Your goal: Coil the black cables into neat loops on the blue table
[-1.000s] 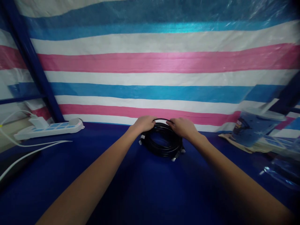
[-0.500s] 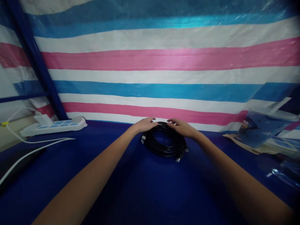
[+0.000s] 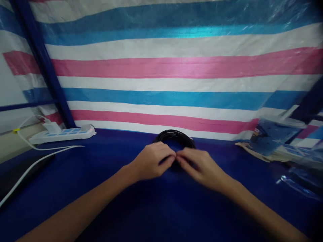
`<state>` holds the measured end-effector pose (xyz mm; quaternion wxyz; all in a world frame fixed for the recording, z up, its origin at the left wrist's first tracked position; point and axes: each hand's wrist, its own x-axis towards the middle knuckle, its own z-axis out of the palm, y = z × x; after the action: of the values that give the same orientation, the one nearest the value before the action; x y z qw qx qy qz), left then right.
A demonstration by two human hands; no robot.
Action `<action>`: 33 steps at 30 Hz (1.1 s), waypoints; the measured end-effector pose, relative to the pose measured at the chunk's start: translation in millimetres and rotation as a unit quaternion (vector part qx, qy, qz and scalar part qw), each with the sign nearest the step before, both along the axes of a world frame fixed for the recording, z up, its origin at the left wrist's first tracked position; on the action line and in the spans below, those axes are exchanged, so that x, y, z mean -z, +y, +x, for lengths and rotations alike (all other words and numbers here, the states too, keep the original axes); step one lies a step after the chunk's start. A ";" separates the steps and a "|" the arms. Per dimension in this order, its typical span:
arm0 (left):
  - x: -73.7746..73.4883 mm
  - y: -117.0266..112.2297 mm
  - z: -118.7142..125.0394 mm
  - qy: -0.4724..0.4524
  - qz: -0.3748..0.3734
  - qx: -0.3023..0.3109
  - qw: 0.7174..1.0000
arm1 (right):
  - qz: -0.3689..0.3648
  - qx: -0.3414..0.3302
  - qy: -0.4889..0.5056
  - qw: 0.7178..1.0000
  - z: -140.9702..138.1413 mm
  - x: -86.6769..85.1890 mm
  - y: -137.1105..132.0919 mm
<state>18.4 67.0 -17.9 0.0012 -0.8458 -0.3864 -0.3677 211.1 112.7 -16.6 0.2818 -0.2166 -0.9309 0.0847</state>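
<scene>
A coil of black cable [image 3: 174,133] lies on the blue tabletop, and its far arc shows behind my hands. My left hand [image 3: 155,160] is closed over the coil's near left side, thumb and fingers pinched together. From the other side my right hand [image 3: 202,165] pinches the near edge in the same way, with some black cable showing between thumb and fingers. The fingertips of both hands meet at the middle. Fingers and motion blur hide most of the coil's near arc and its plug ends.
To the left lies a white power strip [image 3: 63,134] with a white plug and cord [image 3: 27,171]. A dark flat object [image 3: 20,173] is beside the cord. At right stand a blue cup [image 3: 272,136] with a straw and some clear plastic [image 3: 300,183]. A striped sheet [image 3: 161,67] hangs behind.
Both hands have come from the coil's far edge toward me to its near side. Their fingers have closed and now meet. The view has shifted slightly.
</scene>
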 end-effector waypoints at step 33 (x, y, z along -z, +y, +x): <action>28.9 -28.3 9.7 -0.257 -0.630 0.201 0.705 | -0.476 -0.100 -0.099 0.868 8.5 28.3 -38.1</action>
<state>28.1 38.7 -46.9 -0.7052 -0.5803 -0.3342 -0.2330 219.6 74.6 -44.9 0.0411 -0.2372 -0.8175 0.5231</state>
